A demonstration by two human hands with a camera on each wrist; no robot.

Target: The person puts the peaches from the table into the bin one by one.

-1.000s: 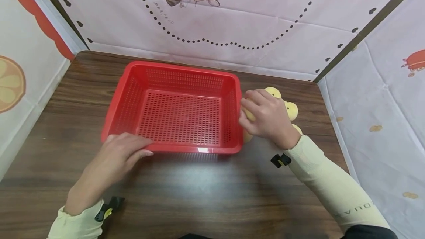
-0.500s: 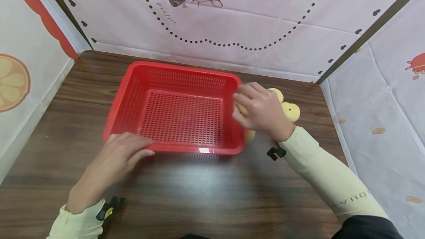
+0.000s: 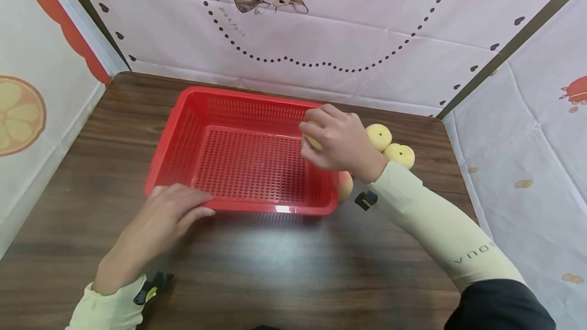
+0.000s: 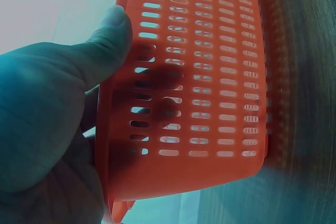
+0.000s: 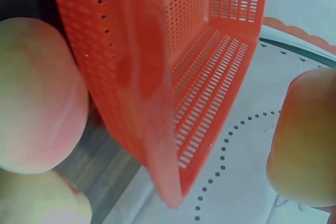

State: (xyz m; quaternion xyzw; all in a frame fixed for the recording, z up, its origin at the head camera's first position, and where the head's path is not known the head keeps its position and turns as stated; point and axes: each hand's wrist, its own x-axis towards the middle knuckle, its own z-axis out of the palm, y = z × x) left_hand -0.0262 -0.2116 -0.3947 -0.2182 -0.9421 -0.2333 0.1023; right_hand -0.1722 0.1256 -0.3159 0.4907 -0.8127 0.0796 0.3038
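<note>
A red plastic basket [image 3: 247, 164] with slotted walls stands on the table, and nothing lies on its visible floor. My left hand [image 3: 167, 218] grips its near left rim; the left wrist view shows the thumb [image 4: 107, 38] outside the wall and finger shadows through the slots. Above the basket's right side, my right hand [image 3: 341, 139] holds a peach [image 3: 314, 141], mostly covered by the fingers. In the right wrist view that yellow-pink peach [image 5: 307, 140] is apart from the basket. Another peach [image 3: 345, 186] sits close against the basket's right wall, partly hidden.
Two more peaches [image 3: 378, 137] [image 3: 400, 155] sit on the wooden table [image 3: 275, 279] right of the basket, under and beyond my right forearm. Printed cloth walls [image 3: 293, 39] close off the back and both sides.
My right hand has moved left with the peach, from beside the basket to over its right side. The peaches on the right are more exposed. My left hand stays on the rim.
</note>
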